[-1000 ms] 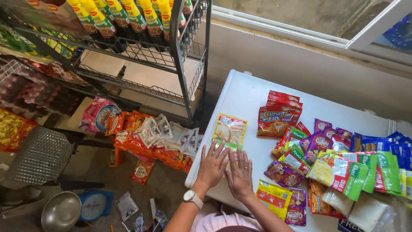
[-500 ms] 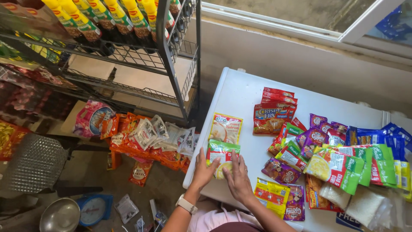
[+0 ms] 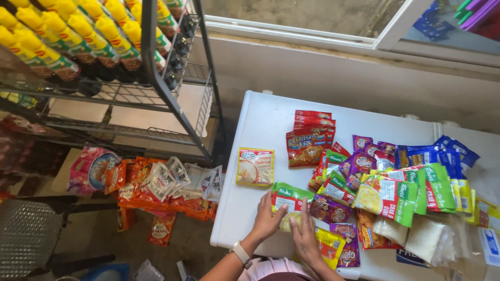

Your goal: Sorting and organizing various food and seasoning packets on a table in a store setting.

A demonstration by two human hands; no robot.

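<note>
Inspector: Both hands rest on one green-topped sachet [image 3: 289,200] near the front edge of the white table [image 3: 260,125]. The left hand [image 3: 268,218] lies flat on its near left corner, fingers spread, nothing clasped. The right hand [image 3: 304,237] presses its lower edge, fingers extended and together — not closed round it.

Clerk: How would it handle?

Inspector: Light and limp, I judge; glossy film, likely slippery. Best pinched at a sealed edge, not the soft middle.

Clerk: Surroundings?

Inspector: A pale yellow packet [image 3: 255,166] lies apart to the left; a heap of flat foil sachets [image 3: 396,182] — purple, green, blue — overlaps to the right. A wire rack [image 3: 172,99] holds yellow-capped bottles [image 3: 78,36]
</note>
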